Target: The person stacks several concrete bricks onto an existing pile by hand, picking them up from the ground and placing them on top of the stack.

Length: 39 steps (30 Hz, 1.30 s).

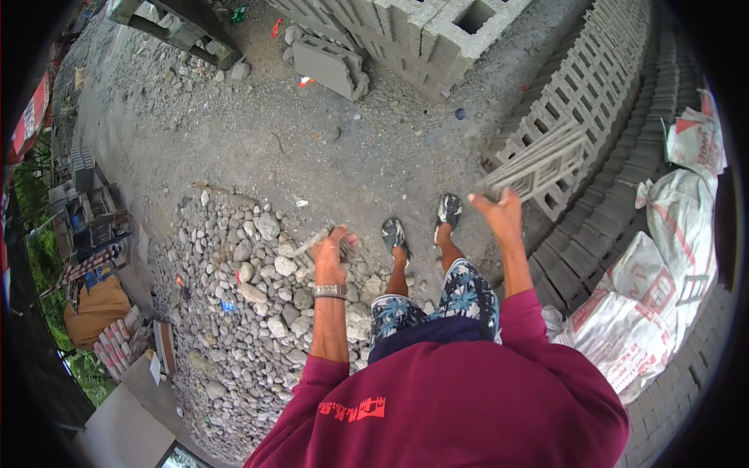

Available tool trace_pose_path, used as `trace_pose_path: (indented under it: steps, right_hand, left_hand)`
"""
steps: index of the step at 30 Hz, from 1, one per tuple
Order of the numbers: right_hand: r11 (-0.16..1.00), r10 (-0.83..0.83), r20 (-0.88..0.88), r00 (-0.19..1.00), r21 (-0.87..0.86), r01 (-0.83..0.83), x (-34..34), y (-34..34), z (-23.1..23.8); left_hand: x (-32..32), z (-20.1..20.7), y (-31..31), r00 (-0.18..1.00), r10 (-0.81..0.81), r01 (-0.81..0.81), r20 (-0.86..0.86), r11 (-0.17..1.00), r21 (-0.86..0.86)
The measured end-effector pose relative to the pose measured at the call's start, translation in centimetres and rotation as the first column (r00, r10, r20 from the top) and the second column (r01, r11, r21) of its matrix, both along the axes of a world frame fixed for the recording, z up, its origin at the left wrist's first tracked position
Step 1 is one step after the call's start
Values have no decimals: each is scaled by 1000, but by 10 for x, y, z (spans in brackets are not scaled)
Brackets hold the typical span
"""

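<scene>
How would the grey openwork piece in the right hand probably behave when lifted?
The grey openwork piece is probably stiff: its edges look straight beyond the right hand. Its slim bars might chip if knocked. Flat and angular, it seems unlikely to roll.

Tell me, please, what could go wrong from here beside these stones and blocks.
The right hand seems to hold the grey patterned piece near one end, so it might slip toward the shoes. It also looks close to the hollow blocks and could chip against them. Loose stones lie left of the shoes, so a sideways step could turn an ankle.
</scene>
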State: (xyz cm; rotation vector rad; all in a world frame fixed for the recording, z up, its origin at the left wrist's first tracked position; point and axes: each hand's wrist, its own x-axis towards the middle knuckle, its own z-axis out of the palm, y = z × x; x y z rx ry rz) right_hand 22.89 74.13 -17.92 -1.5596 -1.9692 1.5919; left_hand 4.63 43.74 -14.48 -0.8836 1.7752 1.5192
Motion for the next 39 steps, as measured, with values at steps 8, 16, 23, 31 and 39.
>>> trace_pose_path:
  steps: [8, 16, 23, 31, 39]
  right_hand:
    - [708, -277, -303, 912, -706, -19, 0, 1, 39]
    - [938, -310, -63, 949, -185, 294, 99, 165, 148]
    - [929, -293, -52, 955, 219, 297, 110, 223, 86]
    - [910, 413, 52, 909, 15, -414, -17, -106, 6]
    - [805, 498, -143, 855, -289, -517, -60, -95, 71]
  left_hand:
    - [-15, -3, -50, 991, -126, 130, -54, 989, 76]
    - [-54, 95, -323, 921, 263, -276, -287, 961, -7]
    - [-41, 53, -250, 947, 170, -264, -271, 895, -361]
    - [17, 17, 28, 999, -33, 27, 15, 950, 312]
    - [29, 28, -37, 982, -182, 191, -59, 923, 333]
